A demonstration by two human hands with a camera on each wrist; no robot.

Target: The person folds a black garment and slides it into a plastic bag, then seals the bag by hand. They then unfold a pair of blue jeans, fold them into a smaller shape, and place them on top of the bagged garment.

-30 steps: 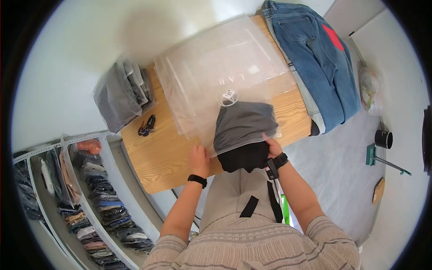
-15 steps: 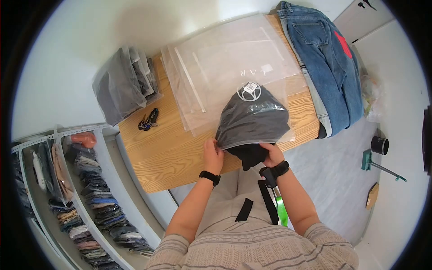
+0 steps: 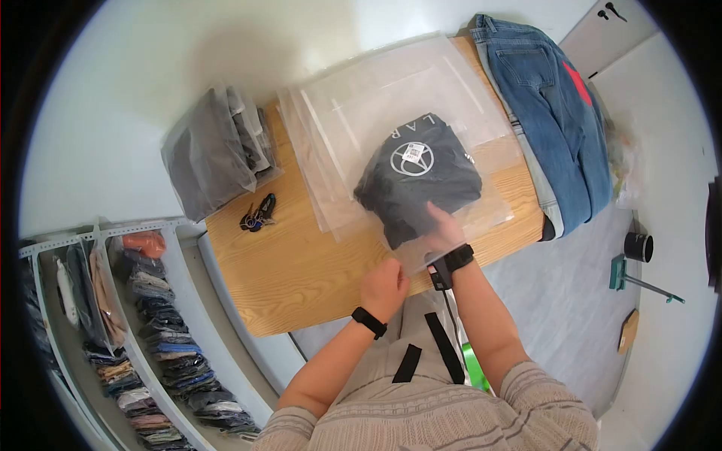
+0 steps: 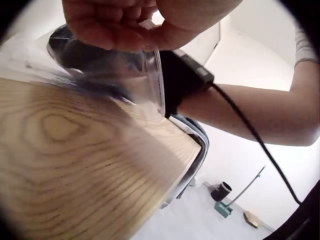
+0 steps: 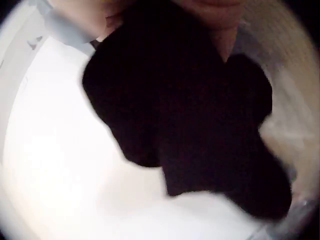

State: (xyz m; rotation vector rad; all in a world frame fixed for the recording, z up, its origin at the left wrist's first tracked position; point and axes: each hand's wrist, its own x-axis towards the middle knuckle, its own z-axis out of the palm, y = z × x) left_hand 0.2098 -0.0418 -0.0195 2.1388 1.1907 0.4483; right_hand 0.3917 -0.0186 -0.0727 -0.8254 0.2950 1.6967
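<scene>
A black garment [image 3: 444,177] lies bunched inside a clear plastic bag [image 3: 492,213] with a white round logo, at the table's near edge in the head view. My left hand [image 3: 385,287] has its fingers curled on the bag's near edge; the left wrist view shows that hand [image 4: 130,27] pinching the clear plastic [image 4: 154,87]. My right hand [image 3: 445,231] is at the garment's near end, thumb uppermost, partly behind plastic. In the right wrist view, fingers [image 5: 227,37] grip the dark cloth [image 5: 185,110], which hides much of the hand.
Flat clear bags [image 3: 391,75] lie on the wooden table [image 3: 301,286], with keys [image 3: 258,213] to the left. Packed grey clothes [image 3: 207,154] stand at the back left, jeans [image 3: 553,128] lie along the right side, and shelves of folded clothes [image 3: 162,338] are at the left.
The black cloth that hung out at the near edge now lies farther inside the bag. My left hand has moved right and nearer my body, close to my right hand.
</scene>
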